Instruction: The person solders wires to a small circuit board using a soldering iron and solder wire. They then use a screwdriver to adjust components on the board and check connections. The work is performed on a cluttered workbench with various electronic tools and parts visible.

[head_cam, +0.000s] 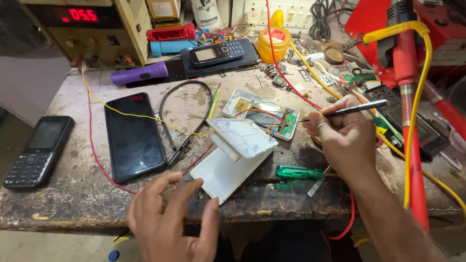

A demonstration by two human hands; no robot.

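Head view: right hand [342,133] holds tweezers [347,110].

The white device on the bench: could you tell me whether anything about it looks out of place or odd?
Yes. The white device lies opened, circuit board and wires bared, with its white cover askew and overhanging the table edge. The right hand holds a metal tool at it.

Left hand [167,221] sits low and close to the body, palm down, fingers spread and loosely curled, thumb angled out to the right, gripping nothing. Right hand [342,138] is up and further forward, fingers bunched in a pen-style pinch, back of the hand facing the camera. Right forearm runs bare from the lower right corner, wrist bent slightly inward.
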